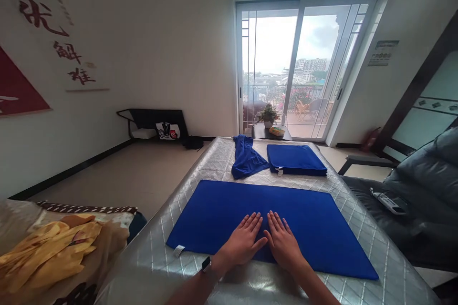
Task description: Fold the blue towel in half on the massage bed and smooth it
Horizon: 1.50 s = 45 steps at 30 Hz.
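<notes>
A blue towel point(304, 219) lies spread flat across the silver quilted table cover point(157, 233), a small white tag at its near left corner. Flat on the towel's middle rests my left hand point(246, 240), fingers stretched out, a dark watch on the wrist. Close beside it my right hand point(282, 240) also lies open on the cloth, the two thumbs almost meeting. Beyond the towel, a stack of folded blue towels point(296, 157) sits at the far right. To its left is a crumpled blue towel point(246, 159).
At the right stands a dark padded armchair point(422, 200) with a corded device point(390, 201) on its seat. Yellow clothing point(53, 248) lies on a seat at the left. Past the far edge, a small table holds a potted plant point(268, 114) before glass sliding doors.
</notes>
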{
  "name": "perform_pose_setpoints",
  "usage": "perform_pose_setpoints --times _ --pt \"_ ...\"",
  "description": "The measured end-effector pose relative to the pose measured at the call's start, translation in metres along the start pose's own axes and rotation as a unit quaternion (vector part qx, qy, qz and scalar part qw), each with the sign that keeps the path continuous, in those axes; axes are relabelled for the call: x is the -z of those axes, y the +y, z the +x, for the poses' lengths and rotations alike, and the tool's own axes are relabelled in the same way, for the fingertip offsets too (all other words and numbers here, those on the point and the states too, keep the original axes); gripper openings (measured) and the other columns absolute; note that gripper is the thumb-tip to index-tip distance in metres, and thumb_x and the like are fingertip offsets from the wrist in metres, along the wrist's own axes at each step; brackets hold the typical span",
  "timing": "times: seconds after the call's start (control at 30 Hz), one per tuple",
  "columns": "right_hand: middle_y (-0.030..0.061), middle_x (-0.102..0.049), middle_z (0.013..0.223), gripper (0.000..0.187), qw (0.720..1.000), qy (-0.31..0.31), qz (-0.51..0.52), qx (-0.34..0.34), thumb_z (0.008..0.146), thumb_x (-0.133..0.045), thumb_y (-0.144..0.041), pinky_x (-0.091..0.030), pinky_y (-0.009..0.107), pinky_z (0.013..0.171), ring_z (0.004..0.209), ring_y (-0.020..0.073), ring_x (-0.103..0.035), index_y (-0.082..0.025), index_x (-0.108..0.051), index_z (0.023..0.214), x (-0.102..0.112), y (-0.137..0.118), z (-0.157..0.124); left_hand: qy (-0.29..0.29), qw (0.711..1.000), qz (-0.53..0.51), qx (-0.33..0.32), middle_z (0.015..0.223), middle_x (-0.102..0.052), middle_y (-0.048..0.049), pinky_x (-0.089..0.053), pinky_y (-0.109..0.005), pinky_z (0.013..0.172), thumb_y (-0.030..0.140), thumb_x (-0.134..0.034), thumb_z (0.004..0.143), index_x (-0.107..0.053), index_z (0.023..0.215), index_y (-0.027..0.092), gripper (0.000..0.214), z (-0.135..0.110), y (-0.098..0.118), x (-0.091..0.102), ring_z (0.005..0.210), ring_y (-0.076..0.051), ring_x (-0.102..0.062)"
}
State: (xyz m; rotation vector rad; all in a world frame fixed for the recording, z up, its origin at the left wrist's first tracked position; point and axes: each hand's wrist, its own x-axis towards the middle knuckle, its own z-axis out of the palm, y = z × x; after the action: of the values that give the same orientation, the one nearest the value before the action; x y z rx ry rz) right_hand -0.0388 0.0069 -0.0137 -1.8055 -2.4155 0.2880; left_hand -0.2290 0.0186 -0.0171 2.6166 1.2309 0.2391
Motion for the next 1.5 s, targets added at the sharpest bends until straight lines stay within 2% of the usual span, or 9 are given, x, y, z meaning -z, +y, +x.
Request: perform_pose_setpoints --times 0.17,0.33,0.4,0.57,0.93,1.07,1.17,1.37,1.5 --pt "0.0052 -0.023 0.165 0.07 1.0 0.011 0.007 -0.017 0.102 -0.02 -0.059 -0.018 0.047 0.125 0.153 0.0222 -0.02 -0.019 -0.03 0.158 -0.019 0.035 -0.017 0.007 0.998 0.03 0.061 0.167 -0.018 -0.0019 -0.019 -0.048 0.126 0.06 -0.022 0.104 -0.013 0.161 0.026 0.067 -0.032 -0.04 -0.004 0.154 -0.023 -0.017" --pt "0.0073 -0.036 0.161 0.068 0.988 0.113 -0.045 -0.091 0.099 -0.021 -0.054 -0.024 0.053 0.122 0.151 0.0262 -0.028 -0.019 -0.042 0.154 -0.04 0.153 -0.061 0.071 0.952 0.106 0.28 0.165 -0.027 -0.01 -0.024 -0.056 0.122 0.066 -0.02 0.101 -0.024 0.16 0.019 0.075 -0.115 -0.142 -0.008 0.153 -0.031 -0.022" --pt "0.0094 -0.044 0.157 0.067 0.981 0.15 -0.058 -0.108 0.097 -0.02 -0.049 -0.025 0.056 0.121 0.149 0.0285 -0.031 -0.02 -0.05 0.149 -0.046 0.203 -0.081 0.115 0.937 0.142 0.297 0.162 -0.035 -0.0122 -0.029 -0.059 0.118 0.066 -0.018 0.101 -0.032 0.158 0.02 0.075 -0.147 -0.174 -0.01 0.15 -0.033 -0.029" --pt "0.0149 -0.048 0.154 0.071 0.966 0.18 -0.058 -0.177 0.093 -0.019 -0.045 -0.03 0.055 0.118 0.147 0.0306 -0.036 -0.014 -0.05 0.148 -0.045 0.261 -0.108 0.162 0.93 0.16 0.288 0.153 -0.05 -0.0105 -0.037 -0.054 0.114 0.063 -0.02 0.099 -0.041 0.154 0.023 0.071 -0.174 -0.192 -0.009 0.144 -0.032 -0.04" --pt "0.0128 -0.045 0.156 0.074 0.966 0.166 -0.052 -0.192 0.093 -0.023 -0.051 -0.033 0.056 0.115 0.143 0.0334 -0.041 -0.02 -0.035 0.158 -0.013 0.236 -0.105 0.136 0.938 0.109 0.3 0.154 -0.049 -0.0098 -0.035 -0.055 0.116 0.058 -0.026 0.1 -0.036 0.157 0.028 0.065 -0.17 -0.184 0.005 0.146 -0.031 -0.039" --pt "0.014 -0.046 0.155 0.069 0.961 0.175 -0.085 -0.196 0.096 -0.015 -0.041 -0.027 0.055 0.119 0.146 0.0306 -0.038 -0.014 -0.045 0.152 -0.005 0.219 -0.094 0.134 0.924 0.093 0.345 0.158 -0.04 -0.0189 -0.034 -0.059 0.115 0.058 -0.022 0.102 -0.028 0.159 0.016 0.072 -0.154 -0.183 0.007 0.147 -0.034 -0.035" --pt "0.0143 -0.043 0.157 0.067 0.969 0.16 -0.097 -0.163 0.097 -0.017 -0.035 -0.026 0.051 0.121 0.149 0.0276 -0.033 -0.008 -0.048 0.148 0.008 0.177 -0.067 0.098 0.943 0.058 0.313 0.162 -0.029 -0.0214 -0.032 -0.053 0.119 0.062 -0.021 0.102 -0.032 0.156 0.006 0.079 -0.11 -0.155 0.019 0.15 -0.032 -0.029" --pt "0.008 -0.035 0.161 0.06 0.995 0.092 -0.005 -0.049 0.102 -0.021 -0.038 -0.02 0.044 0.124 0.151 0.0212 -0.026 -0.014 -0.041 0.154 0.039 0.06 0.024 0.018 0.998 -0.011 0.052 0.159 -0.04 -0.0085 -0.03 -0.039 0.122 0.058 -0.024 0.105 -0.042 0.153 0.021 0.064 0.019 -0.069 0.045 0.148 -0.021 -0.036" --pt "0.011 -0.034 0.162 0.06 0.997 0.058 0.026 -0.033 0.103 -0.02 -0.034 -0.017 0.041 0.124 0.152 0.0211 -0.024 -0.009 -0.037 0.155 0.038 0.017 0.08 0.065 0.997 0.008 0.05 0.156 -0.044 -0.016 -0.029 -0.041 0.122 0.05 -0.027 0.107 -0.045 0.15 0.013 0.06 0.088 -0.05 0.036 0.147 -0.024 -0.037"
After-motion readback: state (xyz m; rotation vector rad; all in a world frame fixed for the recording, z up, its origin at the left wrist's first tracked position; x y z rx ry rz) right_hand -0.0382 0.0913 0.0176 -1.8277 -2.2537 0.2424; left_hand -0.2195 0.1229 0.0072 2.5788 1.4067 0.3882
